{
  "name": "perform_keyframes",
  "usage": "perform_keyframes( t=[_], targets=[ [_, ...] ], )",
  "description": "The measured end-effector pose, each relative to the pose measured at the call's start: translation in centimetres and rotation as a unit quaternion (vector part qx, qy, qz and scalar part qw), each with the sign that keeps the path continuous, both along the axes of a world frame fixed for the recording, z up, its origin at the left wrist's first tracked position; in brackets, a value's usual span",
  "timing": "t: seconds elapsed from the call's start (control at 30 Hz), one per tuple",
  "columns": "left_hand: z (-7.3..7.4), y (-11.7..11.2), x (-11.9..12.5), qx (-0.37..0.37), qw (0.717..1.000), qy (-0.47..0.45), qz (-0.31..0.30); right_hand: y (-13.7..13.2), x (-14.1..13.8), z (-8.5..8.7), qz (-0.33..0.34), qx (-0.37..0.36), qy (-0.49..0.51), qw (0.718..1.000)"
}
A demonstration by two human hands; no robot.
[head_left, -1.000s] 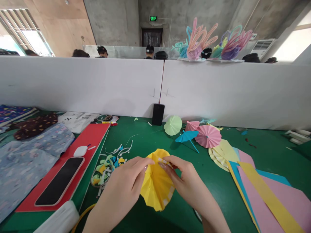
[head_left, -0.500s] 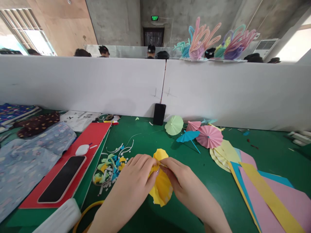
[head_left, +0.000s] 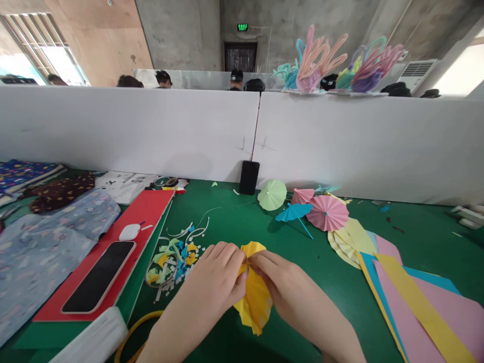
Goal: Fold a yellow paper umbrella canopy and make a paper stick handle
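Note:
A pleated yellow paper fan (head_left: pixel 255 302) is pinched between both my hands low in the middle of the view, above the green table (head_left: pixel 234 222). My left hand (head_left: pixel 217 280) grips its left side with fingers closed. On the right side my right hand (head_left: pixel 282 285) presses it, thumb and fingers together. The fan is bunched nearly closed; its upper tip and lower folds stick out.
Small paper umbrellas, green (head_left: pixel 271 194), blue (head_left: pixel 293 213) and pink (head_left: pixel 327 213), lie beyond. Coloured paper sheets (head_left: pixel 416 297) spread at right. Paper scraps (head_left: pixel 174 257), a phone (head_left: pixel 99 275) on a red board (head_left: pixel 151 204), and fabric (head_left: pixel 45 237) lie left. A white partition (head_left: pixel 340 141) backs the table.
The yellow fan has been squeezed from a wide open spread into a narrow bunch, and both hands have closed in together on it.

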State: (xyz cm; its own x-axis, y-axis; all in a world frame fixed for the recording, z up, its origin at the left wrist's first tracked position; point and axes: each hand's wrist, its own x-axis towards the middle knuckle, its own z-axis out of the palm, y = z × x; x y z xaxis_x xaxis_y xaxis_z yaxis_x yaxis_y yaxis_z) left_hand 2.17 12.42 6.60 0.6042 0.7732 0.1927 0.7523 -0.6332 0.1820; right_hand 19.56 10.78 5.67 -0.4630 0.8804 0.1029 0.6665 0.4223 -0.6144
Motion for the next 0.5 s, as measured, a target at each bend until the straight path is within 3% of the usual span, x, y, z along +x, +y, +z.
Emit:
perform_keyframes(
  t=[0.1,0.37,0.5],
  targets=[
    [-0.12,-0.15,-0.24,-0.005,0.999,-0.03,-0.018,-0.07,0.22,0.24,0.008,-0.016,-0.001,1.0],
    [0.51,-0.52,-0.16,-0.04,0.999,0.021,-0.031,-0.27,0.7,0.87,0.02,-0.043,0.006,0.999],
    [0.65,-0.65,0.01,-0.021,0.998,0.042,-0.041,-0.41,0.67,0.88,0.015,-0.032,0.008,0.999]
  ],
)
